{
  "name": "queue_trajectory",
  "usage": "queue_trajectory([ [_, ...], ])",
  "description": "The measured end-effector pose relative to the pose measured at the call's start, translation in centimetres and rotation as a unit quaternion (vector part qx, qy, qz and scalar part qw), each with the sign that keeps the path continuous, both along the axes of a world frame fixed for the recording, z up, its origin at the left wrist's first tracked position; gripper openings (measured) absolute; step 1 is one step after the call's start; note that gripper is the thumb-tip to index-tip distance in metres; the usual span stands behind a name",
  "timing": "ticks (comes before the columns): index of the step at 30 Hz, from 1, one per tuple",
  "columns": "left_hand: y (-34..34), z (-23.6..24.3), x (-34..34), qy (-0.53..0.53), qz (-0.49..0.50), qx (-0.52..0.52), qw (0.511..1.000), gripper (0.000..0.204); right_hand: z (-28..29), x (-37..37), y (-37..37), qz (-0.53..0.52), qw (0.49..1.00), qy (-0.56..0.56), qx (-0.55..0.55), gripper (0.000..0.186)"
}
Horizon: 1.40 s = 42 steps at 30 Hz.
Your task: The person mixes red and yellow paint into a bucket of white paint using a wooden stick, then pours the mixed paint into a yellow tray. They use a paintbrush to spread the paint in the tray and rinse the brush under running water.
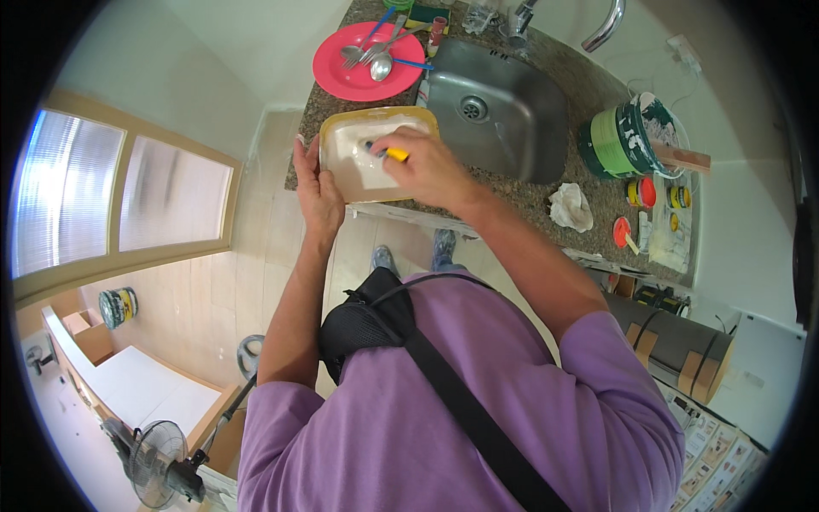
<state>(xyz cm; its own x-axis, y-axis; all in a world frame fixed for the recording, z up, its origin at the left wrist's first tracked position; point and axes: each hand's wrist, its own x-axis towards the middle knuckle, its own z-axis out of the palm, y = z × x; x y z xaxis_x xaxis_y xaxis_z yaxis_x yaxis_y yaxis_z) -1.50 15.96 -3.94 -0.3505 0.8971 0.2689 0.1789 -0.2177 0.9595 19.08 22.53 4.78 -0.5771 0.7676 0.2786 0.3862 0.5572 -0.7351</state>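
A shallow rectangular tray (363,173) with a yellow rim and a pale coating inside lies at the counter's front edge, left of the sink. Against its left side is my left hand (321,189), fingers along the outer wall and thumb by the near corner, gripping it. My right hand (424,169) is closed around a tool with a yellow handle (397,154) and reaches over the inside of the tray. The tool's dark end points into the tray; its working part is too small to make out.
A steel sink (529,119) adjoins the tray. Behind the tray stands a pink plate (341,77) with spoons and forks. To the right are a paint bucket (610,141) with a wooden stick across it, crumpled paper (570,207) and small tins. A fan (159,461) stands lower left.
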Motion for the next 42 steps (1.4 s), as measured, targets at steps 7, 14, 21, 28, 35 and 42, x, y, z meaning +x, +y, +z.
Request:
queue_trajectory([
  [7,-0.4,0.6,0.1,0.020,0.008,-0.019,1.000,0.074,2.2,2.9,-4.2,0.050,0.995,-0.079,-0.033,0.027],
  [14,-0.2,-0.3,0.1,0.008,0.014,0.003,1.000,0.073,4.4,4.6,3.4,0.053,0.983,-0.162,0.070,0.028],
  [21,-0.2,-0.2,0.7,-0.036,0.041,0.007,0.998,0.074,7.0,2.5,4.0,0.094,0.939,-0.327,-0.043,0.032],
  [28,-0.1,-0.3,0.9,-0.053,0.038,0.016,0.998,0.076,4.4,-0.4,2.9,0.085,0.973,-0.187,-0.102,0.030],
  [35,-0.2,-0.4,0.6,-0.048,0.040,0.006,0.998,0.076,1.9,-1.2,7.2,0.028,0.988,-0.117,-0.102,0.027],
  [42,-0.4,0.0,0.8,-0.029,0.039,-0.006,0.999,0.075,4.1,4.5,4.9,0.034,0.976,-0.201,-0.080,0.025],
])
